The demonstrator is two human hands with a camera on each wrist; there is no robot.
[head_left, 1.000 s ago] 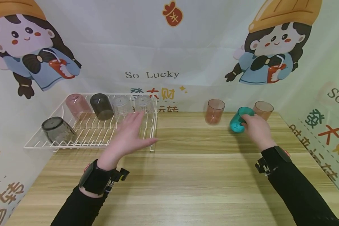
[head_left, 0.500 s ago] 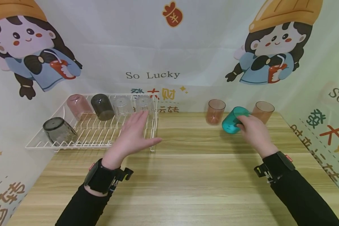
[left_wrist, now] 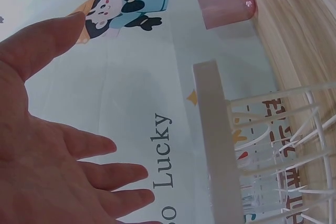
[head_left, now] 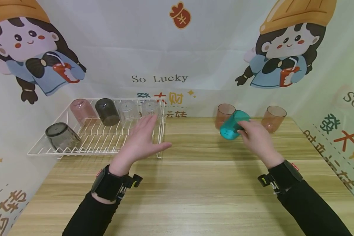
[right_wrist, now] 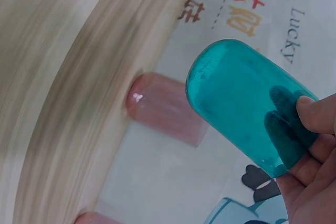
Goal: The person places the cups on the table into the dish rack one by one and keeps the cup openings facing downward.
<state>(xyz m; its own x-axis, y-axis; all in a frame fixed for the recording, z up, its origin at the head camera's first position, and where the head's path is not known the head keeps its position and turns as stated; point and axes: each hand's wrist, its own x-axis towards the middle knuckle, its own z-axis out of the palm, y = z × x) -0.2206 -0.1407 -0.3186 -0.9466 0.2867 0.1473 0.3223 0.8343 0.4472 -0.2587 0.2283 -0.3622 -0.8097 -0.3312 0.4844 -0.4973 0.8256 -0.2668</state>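
Observation:
My right hand [head_left: 258,139] pinches a translucent teal cup [head_left: 230,127] at its rim, thumb on the outer wall and fingertips inside, showing through the plastic in the right wrist view. The cup tilts, its base to the lower left, and overlaps a clear pink cup [head_left: 223,110] standing behind it. Another pinkish cup [head_left: 273,119] stands upright right of the hand. Fingers spread and thumb out, my left hand [head_left: 140,139] hovers at the right end of a white wire dish rack [head_left: 98,153], holding nothing.
Upside down along the rack's back are a pink cup [head_left: 82,110], a dark grey cup [head_left: 107,111] and two clear cups [head_left: 127,109]. A grey glass [head_left: 62,136] leans at the rack's front left. A printed cloth [head_left: 206,59] hangs behind the wooden table [head_left: 194,190].
The right hand has carried the teal cup leftward, from near the right pinkish cup to the front of the other one. The left hand has drifted slightly right, still spread.

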